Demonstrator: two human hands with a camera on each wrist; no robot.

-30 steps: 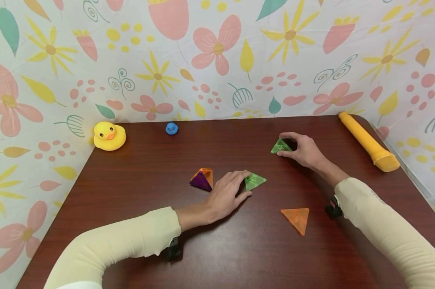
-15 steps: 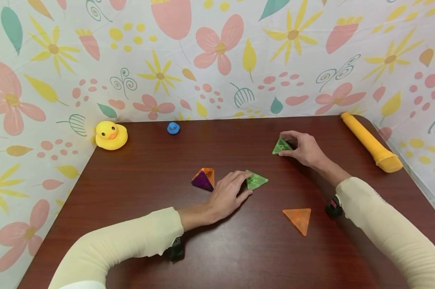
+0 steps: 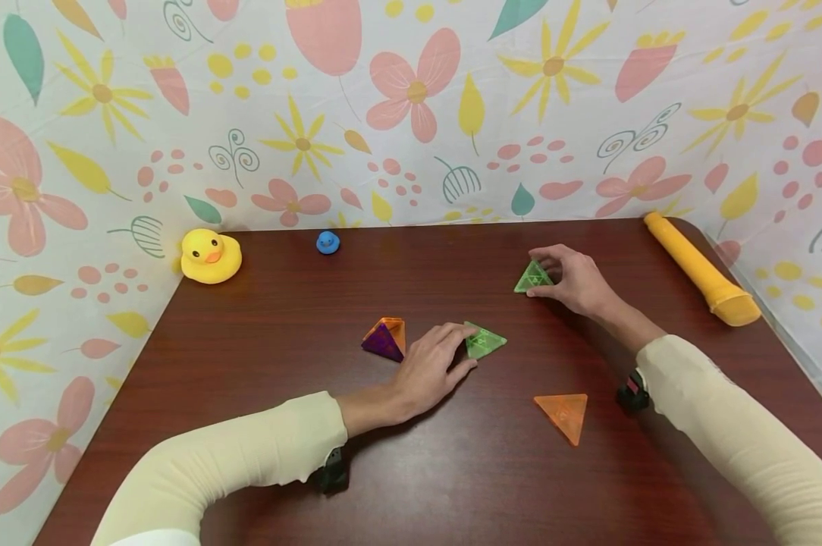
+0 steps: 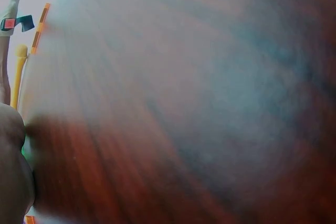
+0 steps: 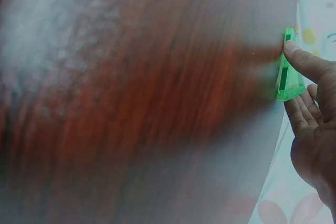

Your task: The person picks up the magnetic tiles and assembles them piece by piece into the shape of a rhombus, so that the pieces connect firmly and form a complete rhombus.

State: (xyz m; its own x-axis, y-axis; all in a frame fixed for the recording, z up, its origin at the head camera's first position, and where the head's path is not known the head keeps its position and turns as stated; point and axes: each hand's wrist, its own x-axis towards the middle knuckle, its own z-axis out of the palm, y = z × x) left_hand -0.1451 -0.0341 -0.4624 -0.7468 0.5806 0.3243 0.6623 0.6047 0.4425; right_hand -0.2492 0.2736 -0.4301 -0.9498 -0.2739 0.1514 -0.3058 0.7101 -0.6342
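Toward the middle of the table, the left hand has its fingertips and thumb at the near-left edge of a green triangular magnetic tile. Farther back on the right, the right hand pinches a second green triangular tile between thumb and fingers; this tile appears edge-on in the right wrist view. Just left of the left hand stands a pyramid of purple and orange tiles. One orange triangular tile lies flat, nearer the front. In the left wrist view the left hand mostly hides its tile.
A yellow rubber duck sits at the back left corner, and a small blue duck stands along the back edge. A yellow toy microphone lies by the right edge. Patterned cloth walls the back and sides.
The head view has shifted very slightly. Both hands stay at their green tiles, and no tile has visibly moved on the table.
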